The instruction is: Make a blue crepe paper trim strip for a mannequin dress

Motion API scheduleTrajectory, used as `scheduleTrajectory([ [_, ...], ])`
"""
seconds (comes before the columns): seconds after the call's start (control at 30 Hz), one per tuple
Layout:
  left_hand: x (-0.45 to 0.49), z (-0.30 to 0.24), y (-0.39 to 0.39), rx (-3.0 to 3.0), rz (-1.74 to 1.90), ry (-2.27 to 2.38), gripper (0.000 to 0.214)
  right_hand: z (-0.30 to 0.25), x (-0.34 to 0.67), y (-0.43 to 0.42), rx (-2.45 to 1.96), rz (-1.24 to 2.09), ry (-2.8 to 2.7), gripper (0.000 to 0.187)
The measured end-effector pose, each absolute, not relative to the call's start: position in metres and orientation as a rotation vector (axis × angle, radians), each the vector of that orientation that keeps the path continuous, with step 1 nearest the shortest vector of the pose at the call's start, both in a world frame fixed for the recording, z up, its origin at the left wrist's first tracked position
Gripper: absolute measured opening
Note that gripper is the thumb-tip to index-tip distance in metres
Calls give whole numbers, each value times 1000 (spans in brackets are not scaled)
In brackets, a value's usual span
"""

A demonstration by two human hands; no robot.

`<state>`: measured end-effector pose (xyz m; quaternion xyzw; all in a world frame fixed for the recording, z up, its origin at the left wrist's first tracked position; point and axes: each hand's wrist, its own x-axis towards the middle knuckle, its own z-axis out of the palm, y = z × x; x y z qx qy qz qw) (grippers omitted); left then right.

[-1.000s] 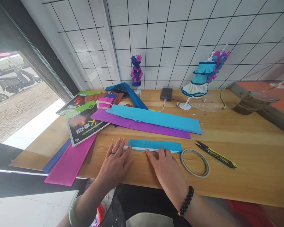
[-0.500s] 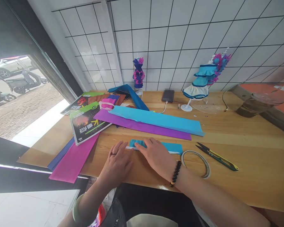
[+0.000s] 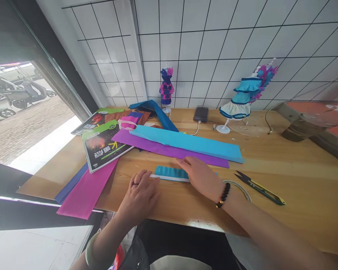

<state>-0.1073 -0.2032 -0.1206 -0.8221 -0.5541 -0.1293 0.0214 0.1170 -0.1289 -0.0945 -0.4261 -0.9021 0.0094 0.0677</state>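
In front of me on the wooden table (image 3: pixel 163 198) lies a short blue crepe-paper strip (image 3: pixel 170 172), with a narrow white tape (image 3: pixel 171 179) along its near edge. My left hand (image 3: pixel 141 195) rests at the tape's left end, its fingers loosely bent and apart from a grip. Across the right part of the strip lies my right hand (image 3: pixel 202 178), fingers stretched out and palm down, hiding much of that end. Behind the right wrist a roll of tape (image 3: pixel 245 192) is partly covered. Farther right lie yellow-and-black thread snips (image 3: pixel 260 188).
Long light-blue (image 3: pixel 191 143) and purple (image 3: pixel 169 150) paper strips lie behind my hands. Booklets (image 3: pixel 107 146) and a pink paper strip (image 3: pixel 84 191) are at left. Two small dressed figures, one purple (image 3: pixel 166 88) and one blue-white (image 3: pixel 240 97), stand along the tiled wall.
My right hand has slid right along the blue strip, uncovering its left and middle part and covering more of the tape roll. My left hand has stayed at the left end.
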Motion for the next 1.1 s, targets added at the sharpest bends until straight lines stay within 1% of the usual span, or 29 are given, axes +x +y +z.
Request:
scheduleTrajectory([
  [0.13, -110, -123, -203, -2574, -373, -1644, 38, -102, 152, -148, -1161, -100, -2687, 46],
  [0.23, -112, -126, -201, -2655, -348, -1481, 41, -113, 169, -172, -1091, -242, -2678, 38],
  [0.4, -114, -131, -197, -2746, -320, -1328, 42, -130, 185, -197, -1092, -334, -2622, 34],
  [0.53, -114, -134, -195, -2711, -337, -1330, 41, -135, 193, -202, -1102, -303, -2594, 36],
  [0.67, -115, -136, -194, -2683, -382, -1292, 40, -133, 200, -205, -1151, -186, -2525, 37],
  [0.73, -116, -137, -193, -2679, -386, -1272, 40, -130, 205, -207, -1179, -144, -2459, 34],
  [0.9, -117, -135, -192, -2656, -398, -1281, 41, -127, 220, -213, -1338, -76, -2271, 21],
  [0.97, -110, -131, -191, -2659, -435, -1250, 40, -129, 222, -217, -1394, -53, -2251, 20],
  [1.1, -74, -119, -190, -2730, -480, -1208, 31, -131, 219, -220, -1443, -104, -2229, 19],
])
